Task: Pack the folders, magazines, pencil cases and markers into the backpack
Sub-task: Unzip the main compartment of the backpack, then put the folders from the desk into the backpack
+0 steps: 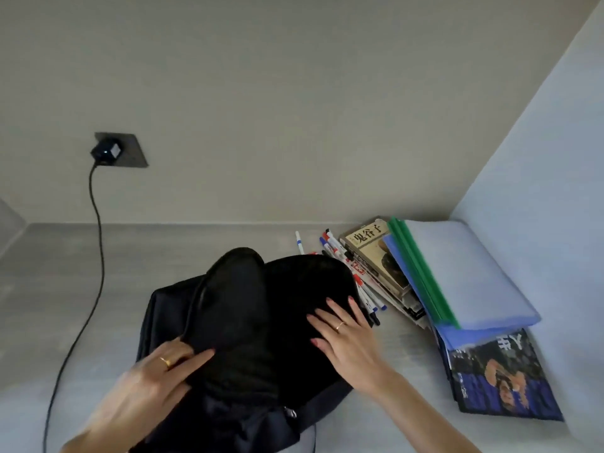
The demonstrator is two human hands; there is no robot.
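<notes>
Nearest, left hand [153, 374] clamped on the near-left edge of the backpack [248, 338], fingers curled around the rim of a black pencil case [228, 308], a ring on one finger. Just right of it, right hand [346, 335] laid flat and unclenched on the backpack's dark top, fingers spread, gripping nothing, also ringed. Backpack lying flat on the grey table [65, 289], long axis running from near-centre away toward the wall, straps and a buckle trailing at the near end. Pencil case an elongated oval, long axis roughly parallel to the backpack's, far end lifted and pointing away toward the wall, near end down at the left hand. Whether any of it sits inside the opening cannot be told against the black fabric.

Right of the backpack, a magazine [503, 377] with a blue and orange cover, flat, near the table's right side. Beyond that, still right of the backpack, translucent blue folders [470, 276] with green spines, stacked aslant over a pile of books and magazines [376, 256], long axes running diagonally from near-right to far-left. Touching the backpack's right edge, a loose heap of markers [336, 246], mostly pointing far-left to near-right; one lone marker [299, 241] just behind the backpack, pointing away.

Farthest, left of the backpack on the wall, a dark socket [121, 150] with a plug and cable [94, 256] trailing down across the table.
</notes>
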